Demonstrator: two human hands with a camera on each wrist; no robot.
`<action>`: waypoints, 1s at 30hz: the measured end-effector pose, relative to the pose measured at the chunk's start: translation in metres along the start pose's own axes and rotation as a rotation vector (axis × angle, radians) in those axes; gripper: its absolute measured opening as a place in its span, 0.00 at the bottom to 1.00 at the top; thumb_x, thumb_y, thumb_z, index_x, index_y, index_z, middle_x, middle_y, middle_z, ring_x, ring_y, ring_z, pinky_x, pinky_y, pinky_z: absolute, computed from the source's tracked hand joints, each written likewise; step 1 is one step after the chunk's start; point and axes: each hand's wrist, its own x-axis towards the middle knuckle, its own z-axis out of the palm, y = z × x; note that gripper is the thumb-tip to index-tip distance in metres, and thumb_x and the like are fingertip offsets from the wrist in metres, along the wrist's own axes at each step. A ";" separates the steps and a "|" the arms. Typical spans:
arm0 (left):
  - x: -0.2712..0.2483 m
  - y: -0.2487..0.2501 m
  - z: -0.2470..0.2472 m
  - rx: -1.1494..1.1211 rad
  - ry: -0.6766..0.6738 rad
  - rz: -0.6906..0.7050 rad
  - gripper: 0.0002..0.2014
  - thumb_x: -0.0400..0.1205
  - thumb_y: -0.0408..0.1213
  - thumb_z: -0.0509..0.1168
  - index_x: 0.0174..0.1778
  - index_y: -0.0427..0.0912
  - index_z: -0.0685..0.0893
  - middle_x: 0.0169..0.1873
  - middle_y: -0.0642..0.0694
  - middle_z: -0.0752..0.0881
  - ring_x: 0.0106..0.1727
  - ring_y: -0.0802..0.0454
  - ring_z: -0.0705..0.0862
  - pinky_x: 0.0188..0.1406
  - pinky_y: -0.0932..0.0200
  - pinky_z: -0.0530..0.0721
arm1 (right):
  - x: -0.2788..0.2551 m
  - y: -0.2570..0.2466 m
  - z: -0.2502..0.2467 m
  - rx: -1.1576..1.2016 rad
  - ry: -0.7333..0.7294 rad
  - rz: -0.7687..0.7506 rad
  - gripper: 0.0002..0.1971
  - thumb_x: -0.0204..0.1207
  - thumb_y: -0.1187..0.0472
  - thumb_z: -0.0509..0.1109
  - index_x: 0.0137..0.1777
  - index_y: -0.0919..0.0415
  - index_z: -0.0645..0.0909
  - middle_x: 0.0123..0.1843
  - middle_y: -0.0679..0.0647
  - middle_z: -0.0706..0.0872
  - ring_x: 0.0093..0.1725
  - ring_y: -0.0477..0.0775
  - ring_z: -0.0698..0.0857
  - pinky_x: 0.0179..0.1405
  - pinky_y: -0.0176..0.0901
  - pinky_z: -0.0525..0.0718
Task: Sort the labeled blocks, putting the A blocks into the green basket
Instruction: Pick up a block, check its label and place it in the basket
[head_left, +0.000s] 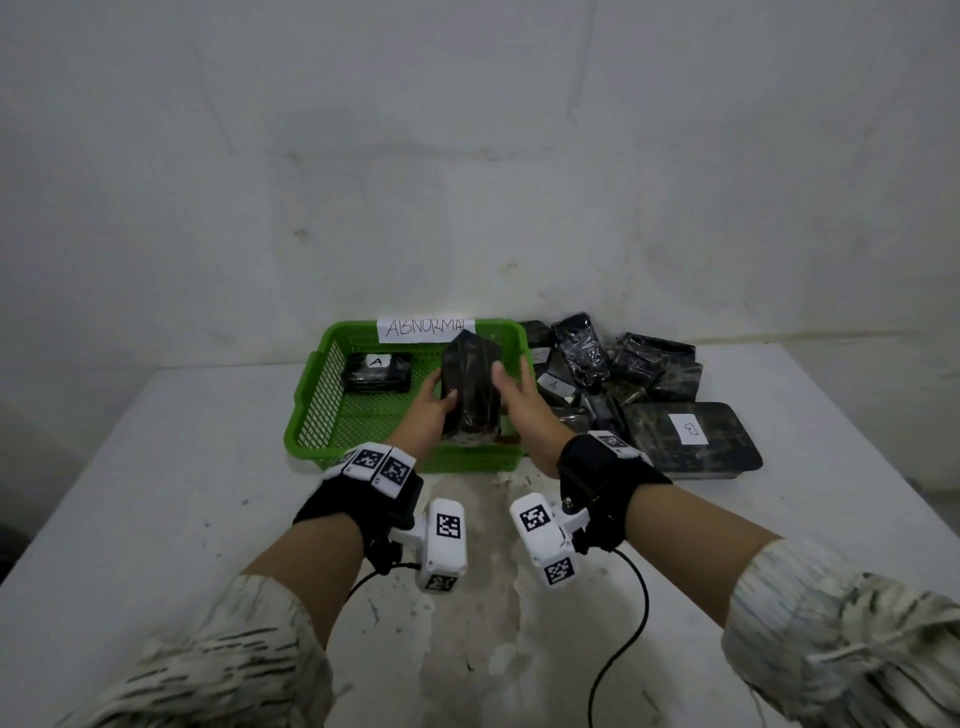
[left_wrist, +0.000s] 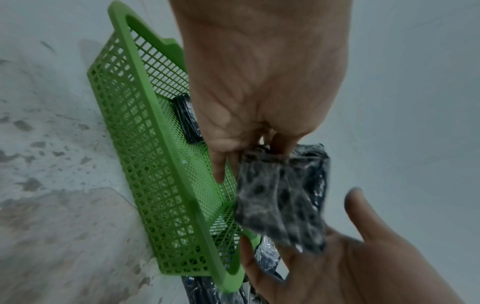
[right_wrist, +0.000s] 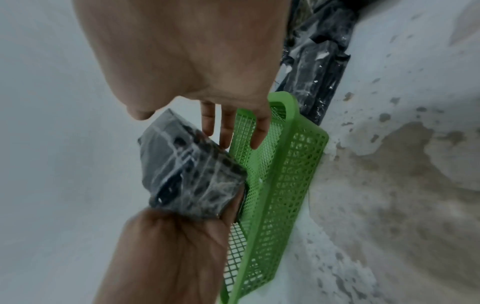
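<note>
The green basket (head_left: 311, 415) stands mid-table with one black wrapped block labeled A (head_left: 376, 371) lying at its far left. Over the basket's right half a second black wrapped block (head_left: 470, 395) is held upright; its label does not show. My left hand (head_left: 436, 402) grips its left side, thumb on the front. My right hand (head_left: 511, 384) is at its right side with straight, spread fingers. In the left wrist view my left hand (left_wrist: 233, 148) holds the block (left_wrist: 283, 197) above the basket (left_wrist: 145, 131). In the right wrist view my right hand (right_wrist: 228, 127) is open beside the block (right_wrist: 187, 168).
A pile of black wrapped blocks (head_left: 613, 364) lies right of the basket, one labeled B (head_left: 688, 434) nearest the front. A paper sign reading ABNORMAL (head_left: 426, 328) is on the basket's far rim. A wall stands close behind the table.
</note>
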 end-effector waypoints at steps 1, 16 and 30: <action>0.000 0.000 -0.003 -0.036 -0.025 -0.023 0.25 0.85 0.25 0.53 0.79 0.41 0.62 0.69 0.30 0.76 0.67 0.32 0.78 0.58 0.44 0.79 | 0.001 -0.002 0.000 0.008 0.020 0.007 0.40 0.81 0.36 0.54 0.85 0.47 0.39 0.86 0.53 0.57 0.84 0.59 0.59 0.81 0.63 0.55; -0.008 0.009 0.005 -0.032 -0.091 -0.083 0.25 0.83 0.58 0.54 0.70 0.46 0.76 0.65 0.43 0.81 0.68 0.42 0.78 0.70 0.32 0.72 | 0.006 0.001 -0.001 -0.057 -0.098 0.018 0.33 0.84 0.41 0.55 0.85 0.44 0.48 0.84 0.52 0.63 0.82 0.55 0.64 0.76 0.54 0.63; -0.003 0.010 0.008 -0.032 -0.080 -0.020 0.16 0.84 0.42 0.59 0.68 0.43 0.75 0.61 0.42 0.82 0.66 0.44 0.79 0.63 0.29 0.76 | 0.007 0.000 -0.004 0.027 -0.078 0.019 0.18 0.85 0.52 0.61 0.71 0.57 0.75 0.60 0.54 0.85 0.57 0.51 0.84 0.67 0.52 0.79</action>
